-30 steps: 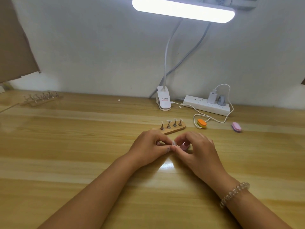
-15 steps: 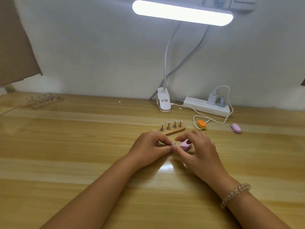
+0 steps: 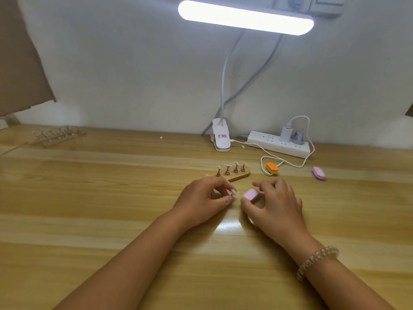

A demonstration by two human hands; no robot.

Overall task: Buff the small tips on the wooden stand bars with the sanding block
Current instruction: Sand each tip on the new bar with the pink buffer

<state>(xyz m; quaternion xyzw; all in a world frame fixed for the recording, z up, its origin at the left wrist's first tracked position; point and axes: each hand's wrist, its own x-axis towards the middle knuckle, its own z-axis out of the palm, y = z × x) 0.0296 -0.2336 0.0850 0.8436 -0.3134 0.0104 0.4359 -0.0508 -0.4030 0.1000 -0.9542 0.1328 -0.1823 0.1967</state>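
My left hand pinches a small holder with a pale tip on top. My right hand grips a pink sanding block just right of that tip, a small gap apart from it. Right behind my hands lies a wooden stand bar carrying several small tips on metal holders. Two more wooden stand bars with tips lie at the far left of the wooden table.
An orange sanding block and a second pink sanding block lie at the back right among white cables. A clip lamp and a white power strip stand along the wall.
My right hand has drawn back to the right, so the pink sanding block has come away from the tip and shows fully. The left hand stays put.
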